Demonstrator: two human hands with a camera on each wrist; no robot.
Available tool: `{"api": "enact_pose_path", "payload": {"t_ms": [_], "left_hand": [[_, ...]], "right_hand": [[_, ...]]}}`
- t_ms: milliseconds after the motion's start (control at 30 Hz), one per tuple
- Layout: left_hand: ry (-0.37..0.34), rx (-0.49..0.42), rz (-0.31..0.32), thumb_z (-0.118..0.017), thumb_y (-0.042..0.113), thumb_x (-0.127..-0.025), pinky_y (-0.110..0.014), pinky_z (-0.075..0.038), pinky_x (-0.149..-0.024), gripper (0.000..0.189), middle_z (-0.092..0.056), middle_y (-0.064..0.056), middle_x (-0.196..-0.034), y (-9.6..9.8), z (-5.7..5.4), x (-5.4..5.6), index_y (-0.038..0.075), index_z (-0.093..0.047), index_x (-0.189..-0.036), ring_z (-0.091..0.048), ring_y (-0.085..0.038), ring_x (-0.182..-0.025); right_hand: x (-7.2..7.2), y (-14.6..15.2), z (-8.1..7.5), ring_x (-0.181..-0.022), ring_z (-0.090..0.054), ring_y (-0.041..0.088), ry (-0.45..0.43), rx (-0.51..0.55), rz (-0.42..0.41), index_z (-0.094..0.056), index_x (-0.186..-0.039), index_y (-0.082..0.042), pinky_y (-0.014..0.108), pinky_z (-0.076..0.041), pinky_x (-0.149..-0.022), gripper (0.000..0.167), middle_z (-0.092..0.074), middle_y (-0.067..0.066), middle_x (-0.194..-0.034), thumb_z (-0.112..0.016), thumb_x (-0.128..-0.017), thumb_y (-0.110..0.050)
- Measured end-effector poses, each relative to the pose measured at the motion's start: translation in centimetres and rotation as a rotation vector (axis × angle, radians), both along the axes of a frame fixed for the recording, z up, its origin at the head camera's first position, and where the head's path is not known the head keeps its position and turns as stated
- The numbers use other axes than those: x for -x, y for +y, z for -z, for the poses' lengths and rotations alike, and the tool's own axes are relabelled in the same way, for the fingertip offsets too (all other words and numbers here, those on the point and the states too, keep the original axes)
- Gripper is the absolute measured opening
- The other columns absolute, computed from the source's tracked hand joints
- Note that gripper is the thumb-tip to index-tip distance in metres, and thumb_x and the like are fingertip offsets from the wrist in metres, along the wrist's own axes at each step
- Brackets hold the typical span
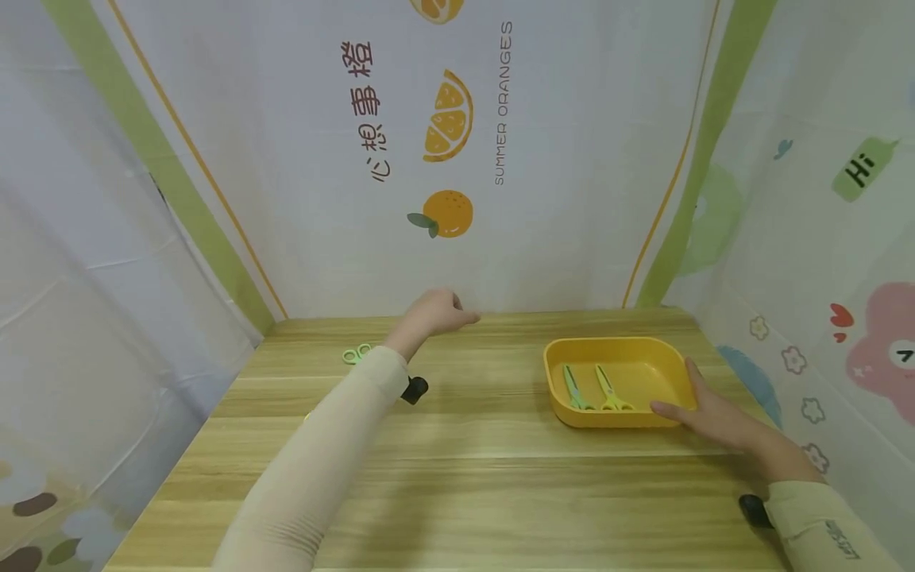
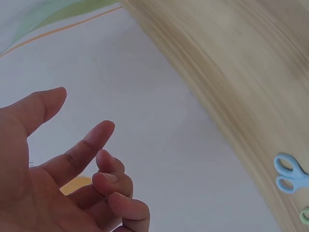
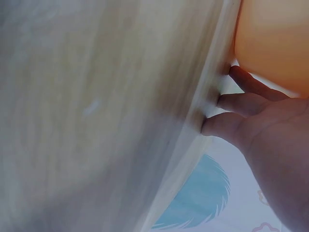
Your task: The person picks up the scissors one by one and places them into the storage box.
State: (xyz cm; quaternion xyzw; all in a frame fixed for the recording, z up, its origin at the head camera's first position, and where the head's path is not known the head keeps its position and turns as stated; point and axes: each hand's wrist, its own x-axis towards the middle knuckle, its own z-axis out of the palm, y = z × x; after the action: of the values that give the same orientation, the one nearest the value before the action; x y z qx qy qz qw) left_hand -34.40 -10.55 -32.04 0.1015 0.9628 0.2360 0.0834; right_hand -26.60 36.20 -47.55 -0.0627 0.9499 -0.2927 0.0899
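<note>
My left hand hovers near the table's far edge and holds nothing. In the left wrist view, its thumb and index finger are apart and the other fingers loosely bent. Light blue scissors lie on the table there, partly cut off by the frame. Green-handled scissors lie near the left forearm, which hides part of them. My right hand holds the right end of a yellow plastic basket, thumb at the near rim and fingers along the outer side. Inside lie green scissors and yellow scissors.
The wooden table ends at a printed white curtain behind, with more curtains on both sides. A small yellow bit shows beside the left sleeve. Black wrist-camera parts jut out by the cuffs.
</note>
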Motion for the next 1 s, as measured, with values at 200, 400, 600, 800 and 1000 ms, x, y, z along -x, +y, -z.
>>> {"api": "enact_pose_path", "payload": {"t_ms": [200, 400, 600, 800, 1000], "left_hand": [[0.024, -0.006, -0.007, -0.069, 0.046, -0.102, -0.032, -0.042, -0.069, 0.04, -0.055, 0.003, -0.082, -2.3, -0.1, -1.1, 0.012, -0.064, -0.082, -0.047, -0.015, -0.074], [0.015, -0.04, -0.015, -0.064, 0.049, -0.104, -0.042, -0.055, -0.088, 0.048, -0.072, -0.016, -0.122, -4.9, -0.1, -2.1, 0.003, -0.073, -0.11, -0.065, -0.026, -0.099], [-0.021, -0.039, -0.037, -0.058, 0.052, -0.106, -0.059, -0.05, -0.112, 0.065, -0.058, -0.027, -0.151, -7.3, 0.5, -2.9, -0.005, -0.063, -0.139, -0.056, -0.046, -0.14], [-0.068, -0.059, -0.061, -0.057, 0.053, -0.106, -0.063, -0.049, -0.11, 0.067, -0.054, -0.031, -0.152, -10.4, 1.8, -4.1, -0.005, -0.06, -0.139, -0.053, -0.05, -0.141], [-0.049, -0.034, -0.081, -0.058, 0.048, -0.107, -0.065, -0.05, -0.107, 0.063, -0.056, -0.036, -0.148, -13.5, 3.0, -5.4, -0.009, -0.062, -0.133, -0.054, -0.055, -0.137]], "right_hand": [[-0.1, -0.1, 0.1, -0.144, -0.018, 0.076, 0.008, 0.013, 0.002, 0.025, -0.161, 0.007, 0.083, -0.025, -0.114, 0.123, 0.001, 0.053, -0.161, -0.061, -0.102, -0.059], [0.0, -0.1, 0.0, -0.143, -0.018, 0.077, 0.008, 0.023, 0.002, 0.026, -0.161, 0.007, 0.083, -0.024, -0.114, 0.124, 0.002, 0.054, -0.161, -0.061, -0.102, -0.059], [-0.1, -0.2, 0.0, -0.144, -0.017, 0.076, 0.005, 0.029, 0.007, 0.025, -0.161, 0.007, 0.083, -0.024, -0.115, 0.124, 0.001, 0.053, -0.161, -0.062, -0.102, -0.059], [0.0, 0.0, -0.1, -0.143, -0.02, 0.076, 0.008, 0.018, 0.003, 0.025, -0.161, 0.007, 0.082, -0.026, -0.114, 0.124, -0.001, 0.054, -0.16, -0.061, -0.102, -0.059], [0.1, 0.1, 0.0, -0.142, -0.025, 0.075, 0.013, -0.007, 0.002, 0.024, -0.16, 0.009, 0.081, -0.028, -0.115, 0.123, -0.003, 0.054, -0.16, -0.06, -0.102, -0.06]]}}
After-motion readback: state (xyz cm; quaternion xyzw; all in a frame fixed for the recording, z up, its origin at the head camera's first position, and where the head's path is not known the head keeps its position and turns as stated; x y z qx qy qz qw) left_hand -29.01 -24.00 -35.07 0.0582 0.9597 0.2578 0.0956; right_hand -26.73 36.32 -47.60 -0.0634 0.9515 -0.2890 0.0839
